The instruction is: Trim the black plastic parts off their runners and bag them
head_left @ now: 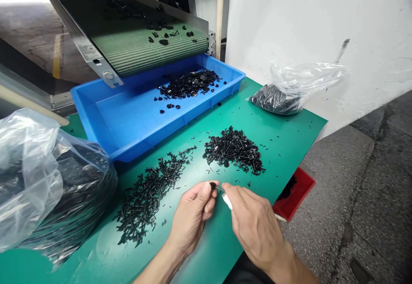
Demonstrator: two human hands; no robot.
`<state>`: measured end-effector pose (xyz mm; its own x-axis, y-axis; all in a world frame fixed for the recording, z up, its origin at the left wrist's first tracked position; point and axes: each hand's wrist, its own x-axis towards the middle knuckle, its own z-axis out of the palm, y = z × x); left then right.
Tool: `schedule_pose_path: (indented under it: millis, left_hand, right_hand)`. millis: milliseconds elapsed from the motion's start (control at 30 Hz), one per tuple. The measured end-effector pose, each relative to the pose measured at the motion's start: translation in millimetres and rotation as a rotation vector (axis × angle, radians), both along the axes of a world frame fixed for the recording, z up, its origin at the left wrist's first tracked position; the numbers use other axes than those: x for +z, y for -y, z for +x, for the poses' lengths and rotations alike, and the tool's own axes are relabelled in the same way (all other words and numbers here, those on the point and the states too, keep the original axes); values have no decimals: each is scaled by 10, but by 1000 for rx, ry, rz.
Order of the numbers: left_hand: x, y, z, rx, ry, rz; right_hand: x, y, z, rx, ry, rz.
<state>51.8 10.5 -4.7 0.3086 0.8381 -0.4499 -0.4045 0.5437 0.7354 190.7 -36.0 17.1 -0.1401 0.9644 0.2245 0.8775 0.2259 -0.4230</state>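
Observation:
Between thumb and fingers, my left hand [195,213] pinches a small round black part [213,186]. My right hand [257,221] is closed on a thin tool with a white handle [227,201], and its fine metal tip reaches the black part. Just beyond my hands lies a pile of small black parts [234,151] on the green table [222,236]. A longer heap of thin black pieces [144,198] spreads to the left of my left hand.
A blue tray [154,140] holding black parts sits under a green conveyor belt [138,52]. Plastic bags of black parts stand at the left [80,176] and the back right [278,99]. A red bin [298,198] is below the table's right edge.

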Motion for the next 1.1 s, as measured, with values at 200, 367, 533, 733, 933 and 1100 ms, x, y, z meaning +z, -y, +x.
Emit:
schedule_pose_path:
  millis: [200,367,533,733,933,1100]
  left_hand:
    - [-75,66,-4,-3,-145,135]
    - [-83,103,-29,-9,-422,280]
    - [-15,67,-53,-60,-595,499]
    - [28,-28,-137,-226,-701,768]
    - [78,-38,-143,-240,-716,611]
    - [120,-59,-100,-115,-398,172]
  right_hand:
    - [22,12,-47,-31,161,20]
    - [0,29,-124,-70,193,29]
    - [8,12,-173,-92,156,-23]
    - [138,-130,66,40,-59,-330]
    - [7,-304,318,-28,-143,-415]
    - [-95,-401,379,-137,-248,-292]
